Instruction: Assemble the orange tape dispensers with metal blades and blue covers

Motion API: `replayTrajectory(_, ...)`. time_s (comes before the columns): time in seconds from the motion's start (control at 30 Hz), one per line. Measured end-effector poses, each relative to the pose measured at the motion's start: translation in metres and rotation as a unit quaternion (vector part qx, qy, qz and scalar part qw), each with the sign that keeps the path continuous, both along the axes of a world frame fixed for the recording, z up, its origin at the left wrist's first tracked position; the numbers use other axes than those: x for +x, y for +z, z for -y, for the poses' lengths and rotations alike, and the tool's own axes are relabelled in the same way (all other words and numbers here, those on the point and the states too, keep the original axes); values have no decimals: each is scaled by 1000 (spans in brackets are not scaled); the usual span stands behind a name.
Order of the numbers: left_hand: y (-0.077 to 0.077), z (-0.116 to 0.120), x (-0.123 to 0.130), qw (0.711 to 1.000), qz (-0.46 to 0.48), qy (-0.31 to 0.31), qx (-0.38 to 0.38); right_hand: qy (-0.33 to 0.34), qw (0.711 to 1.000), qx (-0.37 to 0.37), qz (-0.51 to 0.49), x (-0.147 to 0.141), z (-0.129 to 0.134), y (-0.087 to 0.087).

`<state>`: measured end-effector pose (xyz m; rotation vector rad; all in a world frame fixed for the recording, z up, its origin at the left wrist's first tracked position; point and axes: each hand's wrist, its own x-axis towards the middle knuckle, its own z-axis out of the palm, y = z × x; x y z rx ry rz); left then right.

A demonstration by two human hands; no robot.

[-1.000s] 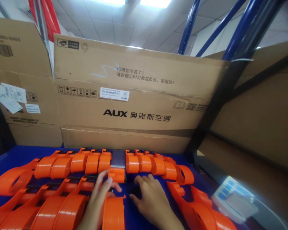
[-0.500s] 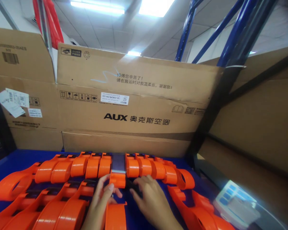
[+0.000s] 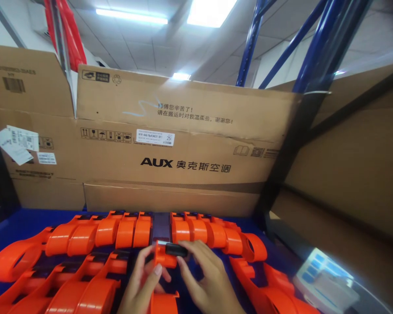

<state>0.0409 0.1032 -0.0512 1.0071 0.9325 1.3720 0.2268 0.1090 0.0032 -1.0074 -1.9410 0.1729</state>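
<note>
An orange tape dispenser is held low in the middle of the view. Its pale serrated blade edge shows at the top, and its round hub part hangs lower, cut off by the bottom edge. My left hand is closed around its left side, thumb pressed on the orange plastic. Between the thumb and fingers of my right hand is a black strip-like piece, lying against the dispenser's head by the blade. Whether the piece is fixed to it, I cannot tell.
Rows of similar orange tape dispensers with black tops stand on the blue surface, left and right. A dark flat block sits in the back row. An AUX carton walls the back. A pale device lies at right.
The dispenser has turned so its serrated edge and the black piece now show clearly. My right fingers have come up to its head; my left hand has shifted slightly right.
</note>
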Motion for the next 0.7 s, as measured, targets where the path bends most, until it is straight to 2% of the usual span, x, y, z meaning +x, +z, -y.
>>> replayTrajectory(0.47, -6, 0, 5, 999, 13, -39, 3, 17, 1000, -14, 19, -6, 3, 2)
replayTrajectory(0.6, -12, 0, 5, 996, 55, -62, -36, 13, 999, -24, 34, -7, 7, -3)
replayTrajectory(0.7, -11, -4, 3, 987, 112, -101, -60, -1, 999, -50, 13, -4, 9, -3)
